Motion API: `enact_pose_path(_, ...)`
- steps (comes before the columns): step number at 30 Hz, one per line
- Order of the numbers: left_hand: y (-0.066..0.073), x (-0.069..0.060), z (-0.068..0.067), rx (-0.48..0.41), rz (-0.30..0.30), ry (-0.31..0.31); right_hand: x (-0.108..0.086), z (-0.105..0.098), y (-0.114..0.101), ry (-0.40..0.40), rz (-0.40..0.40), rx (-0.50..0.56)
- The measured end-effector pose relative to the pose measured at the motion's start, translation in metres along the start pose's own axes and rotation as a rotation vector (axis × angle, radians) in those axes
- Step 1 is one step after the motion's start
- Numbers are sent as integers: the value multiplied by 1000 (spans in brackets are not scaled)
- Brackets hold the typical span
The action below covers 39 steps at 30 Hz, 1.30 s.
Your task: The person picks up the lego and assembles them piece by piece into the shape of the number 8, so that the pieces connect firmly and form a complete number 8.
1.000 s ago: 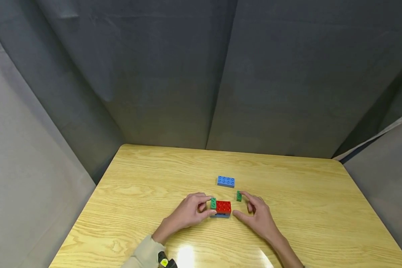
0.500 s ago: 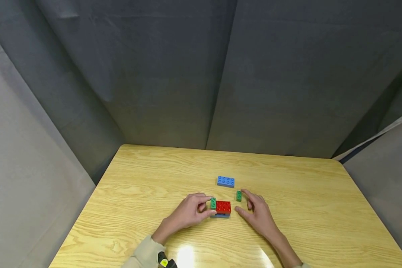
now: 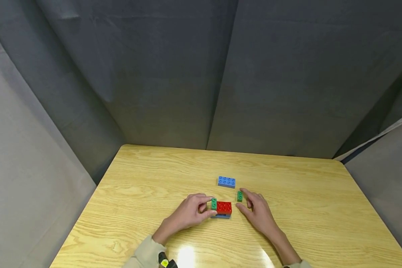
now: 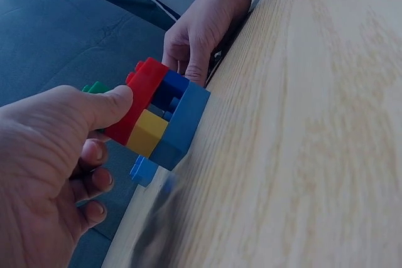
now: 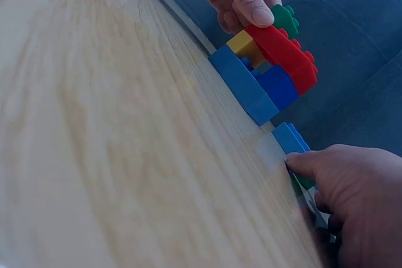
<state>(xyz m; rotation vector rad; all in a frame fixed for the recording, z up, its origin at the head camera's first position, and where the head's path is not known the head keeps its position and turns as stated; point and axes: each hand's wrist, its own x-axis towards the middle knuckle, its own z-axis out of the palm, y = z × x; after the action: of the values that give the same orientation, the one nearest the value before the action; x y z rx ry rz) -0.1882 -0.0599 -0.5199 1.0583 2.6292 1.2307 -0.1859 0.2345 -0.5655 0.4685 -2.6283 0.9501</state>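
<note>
Our left hand [image 3: 195,211] pinches the brick stack [image 3: 224,207]; our right hand [image 3: 259,215] narrowly brackets the loose green brick [image 3: 239,196], contact unclear; we judge both light, stiff, best pinched at opposite sides.

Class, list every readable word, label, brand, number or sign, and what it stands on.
None: no text can be read in any view.
Brick stack, loose green brick, far blue brick: any stud marks are too small to read.
Black-and-yellow wrist item: any marking too small.
</note>
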Motion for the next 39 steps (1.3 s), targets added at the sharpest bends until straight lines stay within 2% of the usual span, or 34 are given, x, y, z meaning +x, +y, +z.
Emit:
enact_pose_path(5,0,-1,0,-10,-4,1,1,0,-1,-10,-4,-21)
enact_pose_path(14,-2,-3,0,-22,0,2,1,-2,-7,-52,46,-2)
enact_pose_path(23,1,-3,0,-25,17,16,2,-4,-7,-64,49,-3)
enact_pose_path(39,-5,-2,3,-40,15,14,4,-15,-11,-175,62,32)
